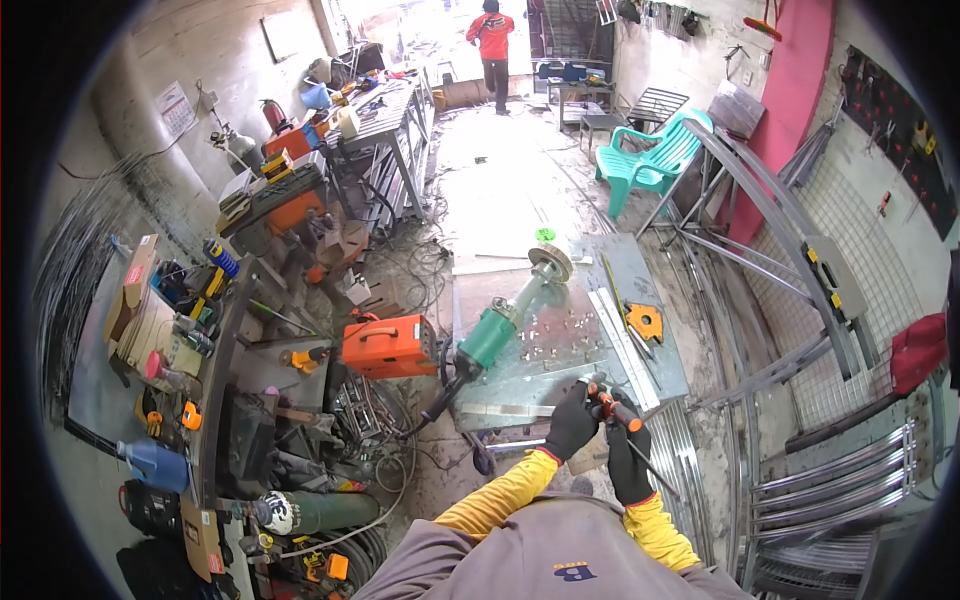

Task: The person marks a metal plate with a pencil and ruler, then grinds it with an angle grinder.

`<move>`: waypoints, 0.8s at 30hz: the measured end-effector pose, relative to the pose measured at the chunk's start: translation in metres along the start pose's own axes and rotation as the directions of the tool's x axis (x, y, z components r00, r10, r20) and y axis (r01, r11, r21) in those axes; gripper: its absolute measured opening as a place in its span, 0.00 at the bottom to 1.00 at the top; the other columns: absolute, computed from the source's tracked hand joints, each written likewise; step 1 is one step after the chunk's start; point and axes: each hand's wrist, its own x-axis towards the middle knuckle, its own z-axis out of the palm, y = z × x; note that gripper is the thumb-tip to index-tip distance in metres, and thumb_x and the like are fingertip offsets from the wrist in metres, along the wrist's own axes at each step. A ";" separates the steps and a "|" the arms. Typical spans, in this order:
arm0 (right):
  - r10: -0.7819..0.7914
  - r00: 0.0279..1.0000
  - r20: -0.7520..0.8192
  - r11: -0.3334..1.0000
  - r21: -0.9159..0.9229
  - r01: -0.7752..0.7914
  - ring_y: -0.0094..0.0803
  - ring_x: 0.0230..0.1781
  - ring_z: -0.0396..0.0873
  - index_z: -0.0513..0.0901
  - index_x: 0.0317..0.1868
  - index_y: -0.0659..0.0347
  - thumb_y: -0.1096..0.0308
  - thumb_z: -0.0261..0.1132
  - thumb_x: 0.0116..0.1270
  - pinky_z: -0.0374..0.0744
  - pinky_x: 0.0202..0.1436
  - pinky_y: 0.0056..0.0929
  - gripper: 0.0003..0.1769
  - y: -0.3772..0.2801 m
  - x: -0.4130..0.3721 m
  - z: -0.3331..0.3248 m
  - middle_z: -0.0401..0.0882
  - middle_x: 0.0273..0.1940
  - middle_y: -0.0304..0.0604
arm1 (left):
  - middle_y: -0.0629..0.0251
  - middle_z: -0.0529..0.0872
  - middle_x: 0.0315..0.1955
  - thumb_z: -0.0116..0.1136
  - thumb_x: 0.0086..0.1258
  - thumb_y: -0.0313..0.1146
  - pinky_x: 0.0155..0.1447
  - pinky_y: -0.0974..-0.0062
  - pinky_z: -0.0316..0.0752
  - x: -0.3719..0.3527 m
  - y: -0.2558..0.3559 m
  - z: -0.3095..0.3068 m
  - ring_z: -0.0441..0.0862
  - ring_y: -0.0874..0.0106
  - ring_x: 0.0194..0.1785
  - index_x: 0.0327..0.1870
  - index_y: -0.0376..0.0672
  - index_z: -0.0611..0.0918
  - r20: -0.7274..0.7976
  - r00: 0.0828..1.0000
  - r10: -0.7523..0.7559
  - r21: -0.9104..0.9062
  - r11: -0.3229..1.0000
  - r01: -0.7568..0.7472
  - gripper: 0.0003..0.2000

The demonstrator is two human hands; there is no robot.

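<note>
My left hand (573, 424), in a black glove with a yellow sleeve, is closed at the near edge of the metal-topped table (480, 290). Beside it my right hand (628, 462), gloved the same way, is closed round a tool with an orange and black handle (624, 412). The tool's front end lies by my left fingers; whether they grip it or a small part is too small to tell. A thin dark rod (660, 474) slants down from near my right hand. On the table lie a green grinder (487, 337), several small metal pieces (560, 335) and an orange magnetic square (645, 321).
An orange machine (388, 346) stands left of the table, near cables and a green gas cylinder (325, 511). Long metal bars (690, 470) lie at the right. A green chair (650, 155) stands further back. A person in red (491, 40) is at the bright doorway.
</note>
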 end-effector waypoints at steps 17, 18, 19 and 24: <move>0.105 0.994 -0.033 0.979 0.176 -0.097 0.25 0.56 0.81 0.81 0.67 0.69 0.73 0.59 0.81 0.79 0.59 0.26 0.18 0.008 0.002 0.004 0.85 0.60 0.43 | 0.74 0.84 0.43 0.56 0.80 0.25 0.52 0.80 0.81 0.002 -0.013 0.013 0.83 0.80 0.46 0.59 0.44 0.82 0.189 0.924 -0.332 -0.835 0.441 0.329 0.11; 0.061 0.997 -0.041 0.991 0.123 -0.055 0.27 0.57 0.81 0.81 0.67 0.68 0.72 0.60 0.81 0.79 0.60 0.27 0.18 0.006 0.004 0.006 0.84 0.61 0.43 | 0.73 0.85 0.45 0.58 0.80 0.27 0.53 0.79 0.81 0.002 -0.010 0.010 0.84 0.80 0.48 0.61 0.43 0.82 0.223 0.930 -0.292 -0.855 0.400 0.330 0.12; 0.062 0.997 -0.045 0.991 0.124 -0.056 0.27 0.57 0.81 0.81 0.67 0.68 0.72 0.60 0.81 0.79 0.60 0.27 0.18 0.011 0.003 0.005 0.84 0.61 0.43 | 0.73 0.85 0.45 0.58 0.80 0.27 0.53 0.79 0.81 0.003 -0.005 0.008 0.84 0.80 0.48 0.61 0.43 0.82 0.226 0.929 -0.293 -0.853 0.400 0.334 0.12; 0.031 0.990 -0.136 0.950 0.312 0.013 0.30 0.61 0.80 0.80 0.64 0.68 0.71 0.58 0.82 0.78 0.65 0.31 0.16 0.030 0.002 -0.006 0.82 0.61 0.47 | 0.70 0.87 0.50 0.58 0.81 0.28 0.55 0.77 0.82 0.001 0.004 0.002 0.85 0.77 0.51 0.66 0.42 0.81 0.200 0.950 -0.241 -0.643 0.700 0.312 0.16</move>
